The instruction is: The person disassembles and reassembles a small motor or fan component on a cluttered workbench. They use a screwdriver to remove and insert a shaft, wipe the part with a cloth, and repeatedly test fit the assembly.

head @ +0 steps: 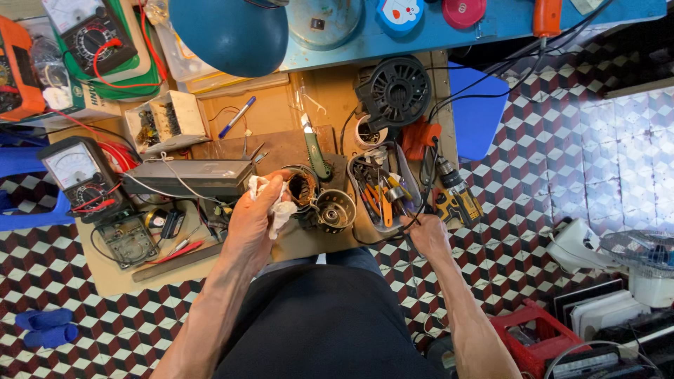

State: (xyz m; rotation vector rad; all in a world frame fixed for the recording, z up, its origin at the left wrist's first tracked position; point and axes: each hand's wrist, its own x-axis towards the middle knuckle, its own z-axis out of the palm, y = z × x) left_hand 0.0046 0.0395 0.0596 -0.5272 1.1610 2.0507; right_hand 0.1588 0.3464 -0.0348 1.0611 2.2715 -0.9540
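Note:
My left hand (254, 214) grips a crumpled white cloth (276, 201) and presses it against a round motor stator with copper windings (303, 187) on the low wooden board (210, 260). A round metal motor cap (334, 209) lies just right of the stator. My right hand (426, 233) is at the board's right edge, fingers closed around a thin dark tool or cable beside a tray of hand tools (382, 189); what exactly it holds is hard to tell.
An analog multimeter (76, 175) and a grey box (189, 175) lie left. A green utility knife (317, 151), black fan housing (394, 90), yellow cordless drill (455, 196), blue pen (237, 117), blue lamp shade (228, 31). Red crate (537, 337) and white fan (642, 253) stand on the tiled floor.

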